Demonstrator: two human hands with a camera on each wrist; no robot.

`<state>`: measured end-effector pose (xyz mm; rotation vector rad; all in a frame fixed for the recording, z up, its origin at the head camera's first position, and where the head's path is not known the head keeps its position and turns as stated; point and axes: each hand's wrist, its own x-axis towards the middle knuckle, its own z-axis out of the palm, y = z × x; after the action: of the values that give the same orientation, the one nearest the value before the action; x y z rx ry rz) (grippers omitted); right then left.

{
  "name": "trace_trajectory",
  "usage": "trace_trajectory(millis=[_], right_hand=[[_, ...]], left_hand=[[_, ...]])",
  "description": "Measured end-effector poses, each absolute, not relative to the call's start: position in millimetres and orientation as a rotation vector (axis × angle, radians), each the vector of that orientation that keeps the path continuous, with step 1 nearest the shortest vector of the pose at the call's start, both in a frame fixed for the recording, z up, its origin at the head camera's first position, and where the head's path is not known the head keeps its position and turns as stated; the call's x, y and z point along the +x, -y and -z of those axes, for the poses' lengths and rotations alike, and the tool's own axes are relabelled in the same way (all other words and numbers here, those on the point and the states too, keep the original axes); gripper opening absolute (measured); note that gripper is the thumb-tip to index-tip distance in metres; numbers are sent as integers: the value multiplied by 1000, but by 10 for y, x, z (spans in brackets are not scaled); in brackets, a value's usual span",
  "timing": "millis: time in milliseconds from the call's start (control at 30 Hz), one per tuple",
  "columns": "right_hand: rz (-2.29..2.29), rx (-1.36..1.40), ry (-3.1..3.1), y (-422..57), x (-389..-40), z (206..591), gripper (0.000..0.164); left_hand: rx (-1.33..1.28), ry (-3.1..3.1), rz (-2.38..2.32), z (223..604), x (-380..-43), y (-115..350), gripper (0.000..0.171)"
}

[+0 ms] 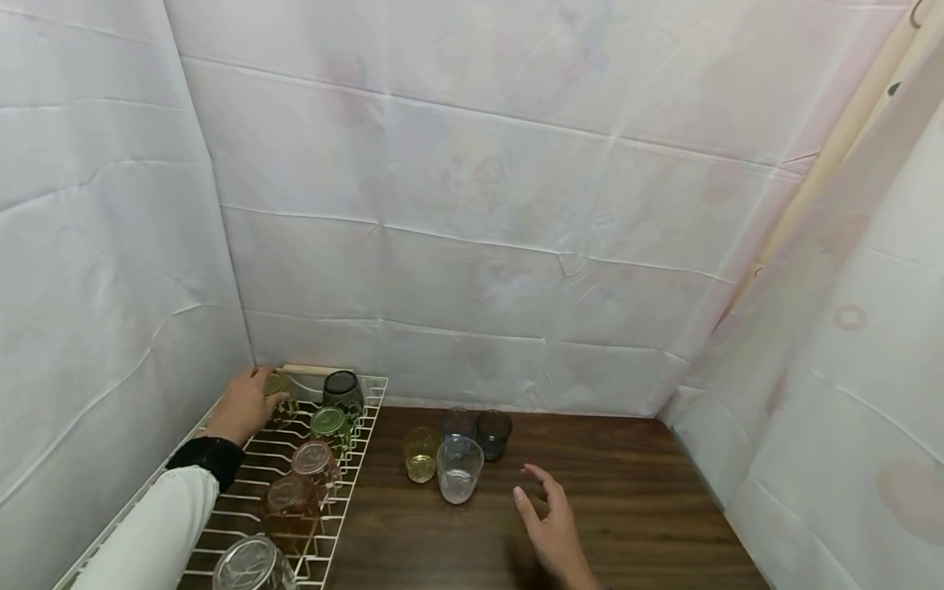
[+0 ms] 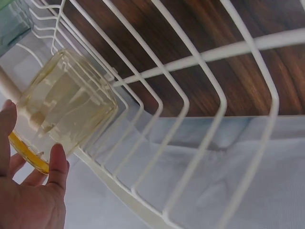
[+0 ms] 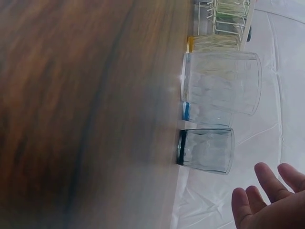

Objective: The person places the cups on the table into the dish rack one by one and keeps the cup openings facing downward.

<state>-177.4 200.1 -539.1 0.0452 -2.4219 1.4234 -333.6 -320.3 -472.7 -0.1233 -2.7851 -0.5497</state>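
- My left hand (image 1: 245, 403) grips the upturned yellow glass (image 2: 71, 95) by its base, near the far left corner of the rack (image 2: 224, 52); too light a hold could let it slip.
- My right hand (image 1: 551, 528), loosely spread and holding nothing, could knock the clear glass (image 1: 459, 471) on the surface (image 1: 627, 508) if it swings left.
- A slanted lift could catch the rack's wires or clip the green glass (image 1: 328, 422).

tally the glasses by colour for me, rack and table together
yellow glasses: 2
clear glasses: 2
dark glasses: 2
blue glass: 1
green glass: 1
pink glass: 1
amber glass: 1
total: 10
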Motion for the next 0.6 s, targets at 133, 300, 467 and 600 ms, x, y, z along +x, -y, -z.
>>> trace_trajectory(millis=[133, 300, 467, 600], right_hand=[[-1448, 39, 2430, -2012, -1776, 5414, 39], [-1528, 62, 2422, -2032, -1771, 5443, 37], [-1570, 64, 2407, -2040, -1774, 5460, 36], [-1576, 79, 2407, -2039, -1784, 5466, 37]], left_hand=[[-110, 2751, 539, 4783, -3377, 3190, 64], [-93, 2733, 525, 4810, -3393, 3156, 61], [-76, 2747, 520, 4802, -3427, 3131, 63], [-74, 2743, 527, 4839, -3440, 3136, 62]])
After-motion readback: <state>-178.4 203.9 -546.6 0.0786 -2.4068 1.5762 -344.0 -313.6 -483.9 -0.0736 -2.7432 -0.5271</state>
